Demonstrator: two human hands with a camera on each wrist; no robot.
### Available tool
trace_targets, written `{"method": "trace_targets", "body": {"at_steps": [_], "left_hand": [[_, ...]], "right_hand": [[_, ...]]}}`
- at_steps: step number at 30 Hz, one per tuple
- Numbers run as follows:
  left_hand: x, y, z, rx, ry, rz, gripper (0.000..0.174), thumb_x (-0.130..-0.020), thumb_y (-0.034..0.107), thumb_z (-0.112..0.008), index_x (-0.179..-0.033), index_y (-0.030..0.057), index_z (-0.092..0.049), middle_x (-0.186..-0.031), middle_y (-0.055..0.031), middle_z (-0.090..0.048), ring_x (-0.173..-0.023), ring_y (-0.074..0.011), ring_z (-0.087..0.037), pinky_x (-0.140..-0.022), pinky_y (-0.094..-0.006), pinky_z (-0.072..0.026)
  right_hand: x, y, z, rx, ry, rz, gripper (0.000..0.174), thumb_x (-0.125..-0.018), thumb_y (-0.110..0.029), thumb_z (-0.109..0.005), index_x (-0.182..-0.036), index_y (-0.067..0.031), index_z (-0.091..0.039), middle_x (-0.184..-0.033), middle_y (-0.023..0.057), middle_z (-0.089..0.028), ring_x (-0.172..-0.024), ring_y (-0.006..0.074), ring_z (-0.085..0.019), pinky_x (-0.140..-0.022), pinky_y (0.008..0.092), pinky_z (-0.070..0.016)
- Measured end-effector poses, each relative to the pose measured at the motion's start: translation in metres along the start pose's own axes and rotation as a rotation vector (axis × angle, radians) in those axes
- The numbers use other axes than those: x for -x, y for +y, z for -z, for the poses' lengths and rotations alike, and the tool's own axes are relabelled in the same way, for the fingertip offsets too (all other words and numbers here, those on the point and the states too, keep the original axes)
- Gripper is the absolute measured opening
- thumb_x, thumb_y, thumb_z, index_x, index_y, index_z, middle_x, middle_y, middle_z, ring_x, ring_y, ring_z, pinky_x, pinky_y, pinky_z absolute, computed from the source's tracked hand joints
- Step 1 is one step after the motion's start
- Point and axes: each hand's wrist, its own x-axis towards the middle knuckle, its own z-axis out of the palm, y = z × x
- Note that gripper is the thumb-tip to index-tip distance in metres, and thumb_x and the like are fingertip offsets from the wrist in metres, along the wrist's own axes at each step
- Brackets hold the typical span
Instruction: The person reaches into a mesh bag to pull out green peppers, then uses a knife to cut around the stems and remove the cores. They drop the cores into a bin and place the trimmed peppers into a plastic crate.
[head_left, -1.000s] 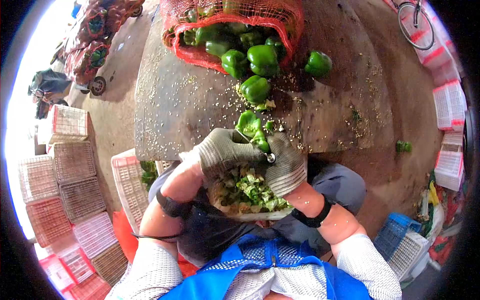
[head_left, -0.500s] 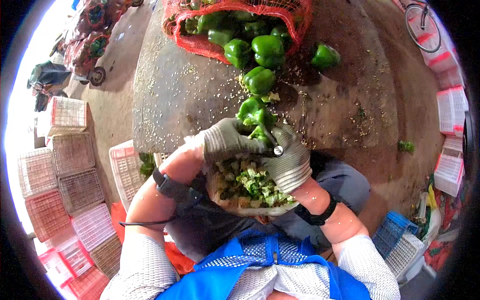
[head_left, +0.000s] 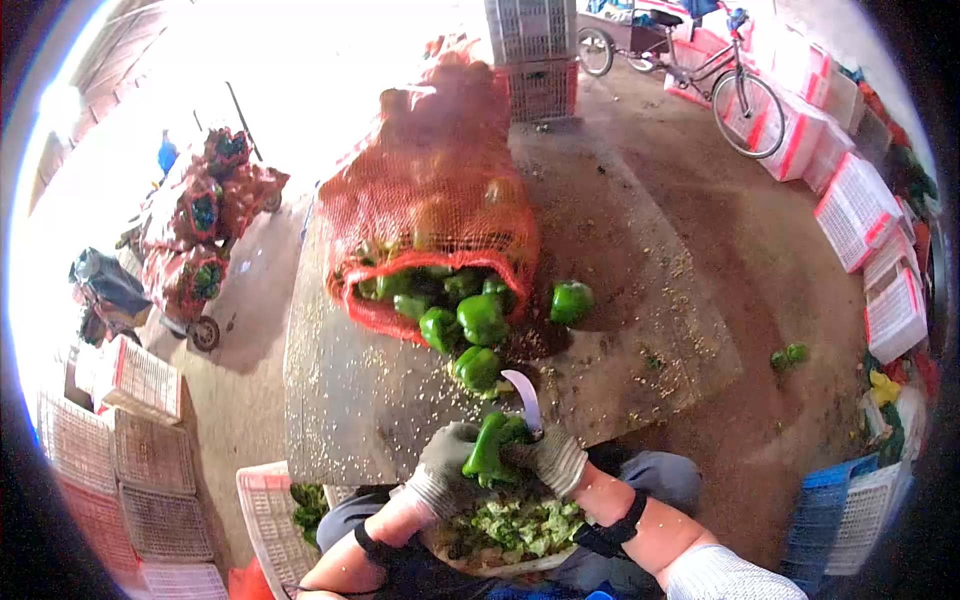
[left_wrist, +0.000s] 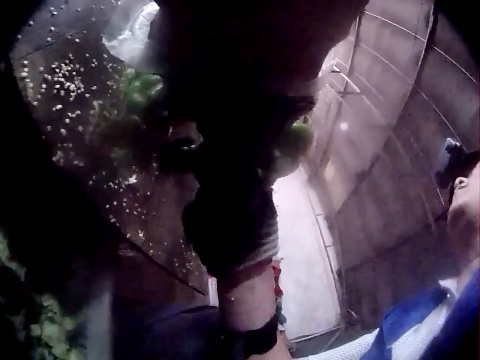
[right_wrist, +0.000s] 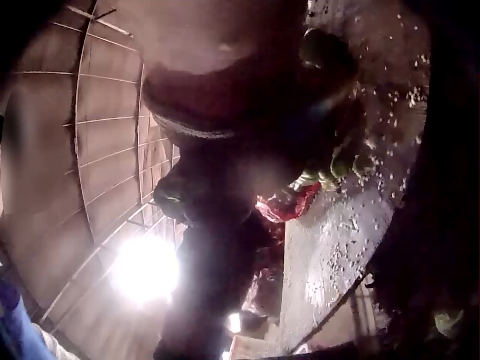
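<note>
In the head view both gloved hands meet over the near edge of the board. The left hand [head_left: 447, 468] grips a cut green pepper [head_left: 486, 450] from its left side. My right hand [head_left: 556, 460] holds a curved knife [head_left: 525, 398], its blade pointing up and away, and its fingers touch the pepper's right side. Below the hands a container holds chopped green pieces [head_left: 520, 528]. Just beyond the blade lies a whole pepper [head_left: 478, 368]. Both wrist views are dark, and finger detail is hidden there.
A red mesh sack [head_left: 430, 220] of peppers lies open on the seed-strewn board [head_left: 640, 300]. One loose pepper [head_left: 571, 302] rests right of its mouth. Crates [head_left: 165, 505] stand at left, a blue crate [head_left: 825, 520] at right, and a bicycle [head_left: 750, 105] farther back.
The head view has tilted up, showing more of the sack and background. The knife blade, earlier low between the hands, now points upward, and the pepper pieces have turned in the hands.
</note>
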Motion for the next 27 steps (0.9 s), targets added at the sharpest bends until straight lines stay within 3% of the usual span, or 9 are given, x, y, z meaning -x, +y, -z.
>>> {"method": "trace_targets", "body": {"at_steps": [4,6,10,14,16,20,22,23,27], "left_hand": [[0.019,0.007,0.0,-0.788,-0.077,-0.353,0.032,-0.083,0.029,-0.073,-0.099,0.0022,-0.067,-0.085,-0.0069,-0.068,-0.086,-0.0234,-0.067,-0.079,-0.0398,-0.0545],[0.037,0.044,-0.035,0.272,0.055,0.061,0.035,-0.08,0.027,-0.077,-0.103,0.0033,-0.066,-0.087,-0.0068,-0.068,-0.088,-0.0221,-0.067,-0.081,-0.0376,-0.0536],[0.028,-0.005,-0.032,0.121,0.1,-0.065,0.042,-0.074,0.016,-0.083,-0.108,0.0028,-0.064,-0.095,-0.0074,-0.069,-0.088,-0.0171,-0.065,-0.079,-0.0315,-0.0521],[0.025,0.067,-0.045,0.21,0.16,-0.042,0.014,-0.085,0.011,-0.067,-0.096,0.0046,-0.072,-0.084,0.0016,-0.069,-0.077,-0.0082,-0.061,-0.069,-0.0274,-0.051],[0.008,0.054,-0.025,0.002,0.085,-0.158,0.031,-0.081,0.015,-0.072,-0.108,0.0048,-0.063,-0.098,-0.0011,-0.064,-0.09,-0.011,-0.057,-0.08,-0.0298,-0.0468],[0.012,0.013,-0.001,-0.312,-0.055,-0.402,0.073,-0.072,0.023,-0.082,-0.133,0.005,-0.046,-0.126,-0.0065,-0.054,-0.116,-0.0166,-0.048,-0.1,-0.0345,-0.0385],[0.014,0.002,0.008,-0.275,-0.108,-0.423,0.095,-0.068,0.028,-0.087,-0.146,0.0052,-0.037,-0.14,-0.0092,-0.049,-0.129,-0.0194,-0.044,-0.111,-0.0368,-0.0343],[0.013,-0.004,0.006,-0.15,-0.103,-0.417,0.094,-0.072,0.04,-0.084,-0.147,0.0073,-0.036,-0.137,-0.0112,-0.05,-0.13,-0.0233,-0.043,-0.111,-0.0393,-0.0346],[0.009,-0.021,-0.003,0.464,-0.038,-0.135,0.047,-0.091,0.03,-0.069,-0.127,0.0023,-0.056,-0.113,-0.0036,-0.064,-0.098,-0.0125,-0.059,-0.087,-0.029,-0.0493]], "right_hand": [[0.008,-0.022,-0.008,-0.4,-0.078,-0.073,0.049,-0.095,-0.003,-0.057,-0.141,-0.0085,-0.042,-0.111,0.0051,-0.063,-0.1,0.0144,-0.059,-0.086,0.0286,-0.0521],[0.007,-0.023,-0.01,-0.348,-0.082,-0.074,0.066,-0.095,-0.003,-0.056,-0.15,-0.014,-0.022,-0.104,0.0036,-0.061,-0.095,0.0127,-0.058,-0.085,0.0284,-0.0502],[0.007,-0.036,-0.017,0.097,-0.045,0.066,0.078,-0.095,-0.006,-0.057,-0.155,-0.0176,-0.008,-0.095,0.0018,-0.054,-0.086,0.0114,-0.054,-0.083,0.0267,-0.0468],[-0.007,-0.016,0.0,0.531,0.043,0.317,0.075,-0.091,-0.011,-0.061,-0.153,-0.0131,-0.019,-0.099,0.0043,-0.056,-0.088,0.0143,-0.055,-0.084,0.0297,-0.0457],[-0.006,-0.008,0.002,0.541,0.052,0.306,0.074,-0.09,-0.012,-0.064,-0.15,-0.0111,-0.02,-0.107,0.0059,-0.055,-0.093,0.0157,-0.055,-0.087,0.03,-0.0458],[0.01,-0.001,-0.003,-0.07,0.004,-0.184,0.074,-0.087,-0.015,-0.07,-0.144,-0.0071,-0.023,-0.123,0.009,-0.053,-0.103,0.0186,-0.056,-0.092,0.0307,-0.0461],[0.017,0.012,0.001,-0.086,0.089,-0.291,0.05,-0.087,-0.018,-0.071,-0.127,-0.0052,-0.043,-0.107,0.0063,-0.06,-0.089,0.0159,-0.06,-0.079,0.0289,-0.0505],[0.013,0.016,0.003,-0.08,0.132,-0.316,0.039,-0.088,-0.019,-0.071,-0.119,-0.0043,-0.053,-0.099,0.0049,-0.064,-0.082,0.0145,-0.063,-0.072,0.0279,-0.0527],[-0.005,-0.001,-0.009,-0.179,0.16,-0.332,0.025,-0.089,-0.016,-0.07,-0.11,-0.0018,-0.065,-0.094,0.0049,-0.069,-0.075,0.0143,-0.066,-0.066,0.0282,-0.0557]]}}
